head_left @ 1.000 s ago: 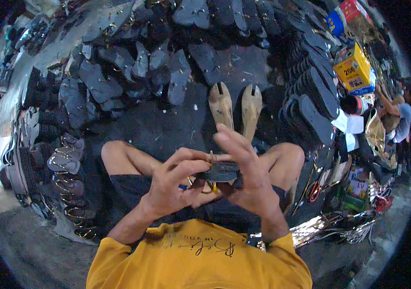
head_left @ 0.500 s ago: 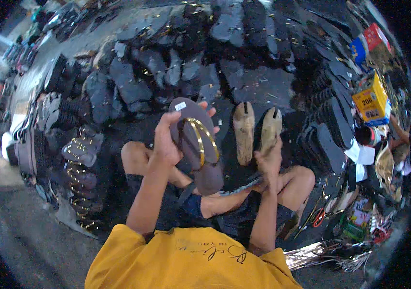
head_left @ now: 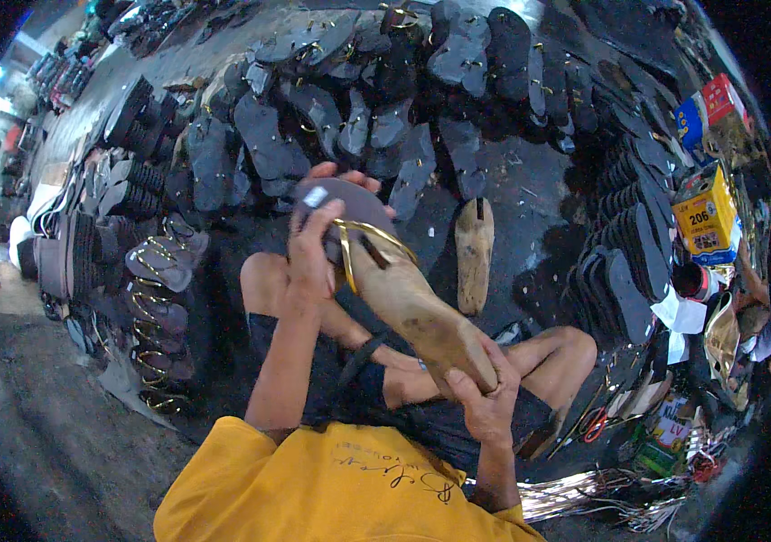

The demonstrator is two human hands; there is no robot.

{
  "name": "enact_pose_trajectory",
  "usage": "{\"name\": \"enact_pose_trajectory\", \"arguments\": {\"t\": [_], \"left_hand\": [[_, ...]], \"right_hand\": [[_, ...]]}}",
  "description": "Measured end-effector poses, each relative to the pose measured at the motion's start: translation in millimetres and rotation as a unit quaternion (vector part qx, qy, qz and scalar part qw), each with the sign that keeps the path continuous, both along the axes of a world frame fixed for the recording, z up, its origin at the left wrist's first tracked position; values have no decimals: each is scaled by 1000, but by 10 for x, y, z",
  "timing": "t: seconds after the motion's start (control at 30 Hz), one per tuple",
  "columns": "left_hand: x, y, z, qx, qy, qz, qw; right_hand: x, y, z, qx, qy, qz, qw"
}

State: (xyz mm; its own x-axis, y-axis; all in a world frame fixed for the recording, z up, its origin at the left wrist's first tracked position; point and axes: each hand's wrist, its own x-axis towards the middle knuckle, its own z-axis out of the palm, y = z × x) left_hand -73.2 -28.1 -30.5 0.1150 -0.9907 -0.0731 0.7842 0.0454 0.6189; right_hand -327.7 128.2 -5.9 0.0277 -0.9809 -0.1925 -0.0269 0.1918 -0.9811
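Observation:
My left hand (head_left: 313,253) grips the toe part of a brown thong sandal (head_left: 351,200), which has shiny gold straps and a small white sticker. A worn wooden shoe last (head_left: 408,312), slotted at its toe, lies along the sandal with its toe end between the gold straps. The heel end of that last is in my right hand (head_left: 491,402), fingers wrapped round it. The last covers most of the sandal's heel part. A second wooden last (head_left: 473,257) rests on the dark surface in front of me, apart from both hands.
Dark soles (head_left: 263,135) lie in rows across the far side. Stacked soles (head_left: 620,280) stand at my right, and sandals with gold straps (head_left: 164,262) at my left. Farther right are a yellow box (head_left: 706,212), orange-handled scissors (head_left: 594,423) and a bundle of thin strips (head_left: 575,495).
My right hand has lifted one wooden last off the surface and brought it left, into the sandal's straps. The sandal has turned and tilted in my left hand.

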Motion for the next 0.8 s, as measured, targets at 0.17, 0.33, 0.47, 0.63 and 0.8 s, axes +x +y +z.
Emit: {"name": "enact_pose_trajectory", "arguments": {"t": [0.17,0.33,0.47,0.63,0.8], "left_hand": [[-138,183,249,79,82,-97,989],[-310,288,55,30,46,-133,990],[-368,443,-38,53,124,-137,981],[-484,1289,-438,362,20,-155,919],[-136,1441,-153,320,-6,-201,926]], "right_hand": [[182,-25,94,-191,98,54,975],[357,-61,-293,-228,15,5,974],[327,-72,-320,-256,24,23,966],[658,6,-325,-225,226,21,948],[268,11,-580,83,-129,-81,985]]}}
